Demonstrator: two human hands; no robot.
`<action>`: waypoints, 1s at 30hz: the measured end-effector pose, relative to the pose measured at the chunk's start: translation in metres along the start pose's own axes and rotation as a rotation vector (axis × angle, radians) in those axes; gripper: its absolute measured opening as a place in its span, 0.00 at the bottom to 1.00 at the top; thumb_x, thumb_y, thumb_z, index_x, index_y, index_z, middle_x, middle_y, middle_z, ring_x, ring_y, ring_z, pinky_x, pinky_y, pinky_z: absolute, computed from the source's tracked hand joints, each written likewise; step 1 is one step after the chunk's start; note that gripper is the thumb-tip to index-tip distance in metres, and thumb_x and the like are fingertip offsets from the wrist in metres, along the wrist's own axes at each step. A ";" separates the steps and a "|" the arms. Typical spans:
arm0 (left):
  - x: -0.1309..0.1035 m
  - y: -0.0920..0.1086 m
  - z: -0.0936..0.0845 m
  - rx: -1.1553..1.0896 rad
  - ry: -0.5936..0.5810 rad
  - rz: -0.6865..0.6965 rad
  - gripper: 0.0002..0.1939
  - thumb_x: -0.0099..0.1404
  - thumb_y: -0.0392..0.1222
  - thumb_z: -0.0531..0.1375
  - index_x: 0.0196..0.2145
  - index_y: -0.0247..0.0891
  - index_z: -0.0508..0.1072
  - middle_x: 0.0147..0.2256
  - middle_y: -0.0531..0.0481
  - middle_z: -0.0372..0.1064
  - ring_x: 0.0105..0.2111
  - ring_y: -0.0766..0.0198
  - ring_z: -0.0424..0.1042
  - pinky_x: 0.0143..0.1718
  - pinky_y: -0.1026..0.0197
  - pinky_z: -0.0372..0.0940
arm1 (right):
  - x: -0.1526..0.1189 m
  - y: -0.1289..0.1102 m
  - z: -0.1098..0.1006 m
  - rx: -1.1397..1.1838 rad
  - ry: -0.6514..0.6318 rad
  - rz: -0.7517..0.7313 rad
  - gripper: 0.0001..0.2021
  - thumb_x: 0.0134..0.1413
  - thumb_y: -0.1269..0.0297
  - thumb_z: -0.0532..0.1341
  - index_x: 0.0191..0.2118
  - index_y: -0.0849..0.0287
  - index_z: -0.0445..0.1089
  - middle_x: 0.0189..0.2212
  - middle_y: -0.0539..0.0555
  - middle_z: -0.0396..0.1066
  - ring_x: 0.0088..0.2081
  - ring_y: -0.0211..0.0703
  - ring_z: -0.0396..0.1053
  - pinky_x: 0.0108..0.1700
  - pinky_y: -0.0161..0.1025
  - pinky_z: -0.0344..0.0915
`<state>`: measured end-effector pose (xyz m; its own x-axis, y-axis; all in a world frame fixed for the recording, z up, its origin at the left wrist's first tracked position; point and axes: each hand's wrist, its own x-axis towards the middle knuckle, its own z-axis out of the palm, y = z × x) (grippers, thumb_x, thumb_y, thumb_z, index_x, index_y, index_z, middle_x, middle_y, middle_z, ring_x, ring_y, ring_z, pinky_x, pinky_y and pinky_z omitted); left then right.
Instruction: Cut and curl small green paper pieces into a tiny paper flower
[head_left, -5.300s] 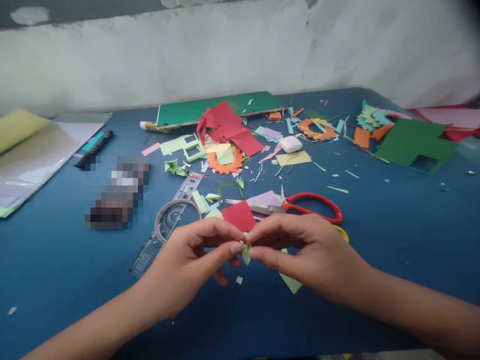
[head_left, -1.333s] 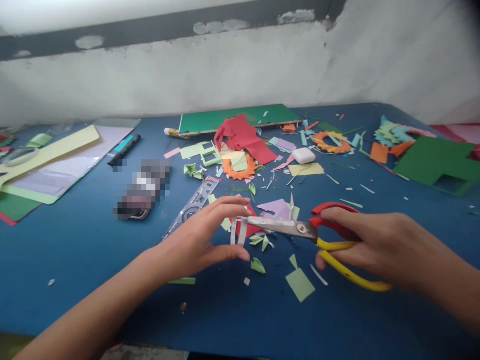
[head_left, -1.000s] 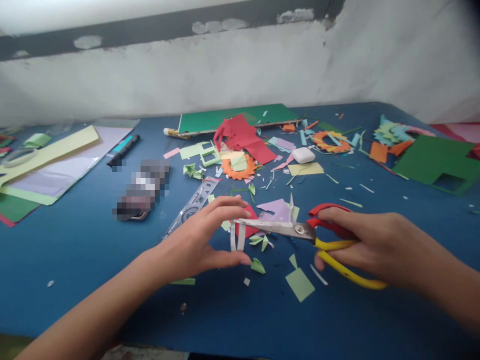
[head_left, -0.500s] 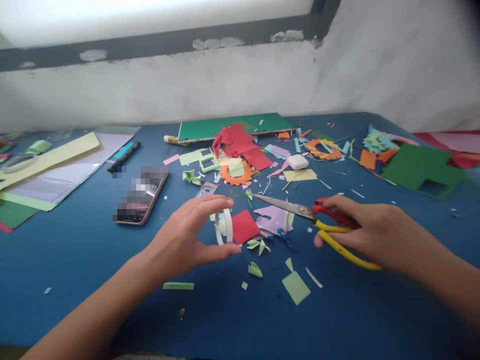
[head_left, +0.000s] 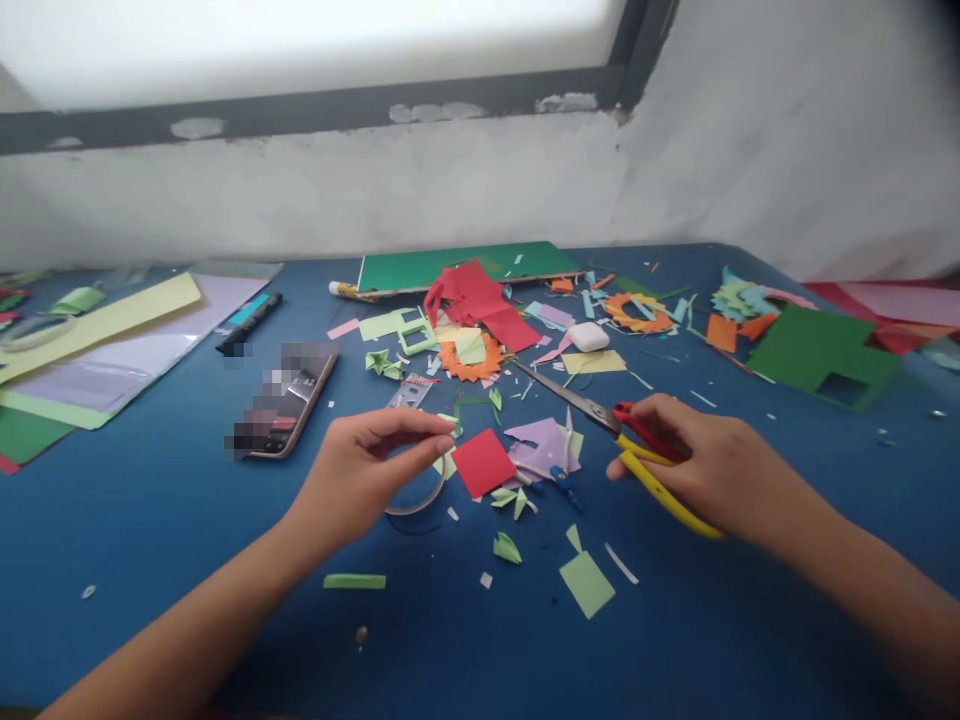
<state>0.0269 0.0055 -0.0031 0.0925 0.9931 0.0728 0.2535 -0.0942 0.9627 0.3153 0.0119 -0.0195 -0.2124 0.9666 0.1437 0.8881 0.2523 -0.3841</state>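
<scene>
My left hand is closed, with thumb and fingertips pinched together. A thin pale ring, seemingly a roll of tape, hangs in its grasp, partly hidden behind the fingers. Scissors with red and yellow handles are in my right hand, fingers around the handles and the blades pointing left. Between the hands lies a red paper square. Beside it are a purple paper piece with a notch and a second, blue-handled pair of scissors. Folded light green paper bits lie nearer me.
A phone lies left, below a black-and-blue marker. Paper sheets are stacked far left. Orange paper rings, red paper, a white case and a green board fill the back. Dark green paper lies right.
My left hand has gone from holding the tape roll upright between spread thumb and fingers to a pinch, with the roll hanging lower. My right hand and its scissors have shifted slightly left.
</scene>
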 end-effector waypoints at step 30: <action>-0.008 -0.012 0.019 -0.659 0.108 -0.125 0.13 0.50 0.31 0.68 0.32 0.41 0.71 0.25 0.57 0.75 0.22 0.72 0.70 0.23 0.72 0.67 | -0.013 -0.049 0.019 -0.017 -0.020 -0.077 0.29 0.33 0.38 0.64 0.35 0.55 0.58 0.23 0.50 0.71 0.21 0.48 0.71 0.19 0.38 0.64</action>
<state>0.0418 -0.0026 -0.0201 -0.0044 0.9984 -0.0572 -0.3867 0.0510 0.9208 0.2673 -0.0124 -0.0202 -0.2887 0.9450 0.1539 0.8757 0.3256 -0.3566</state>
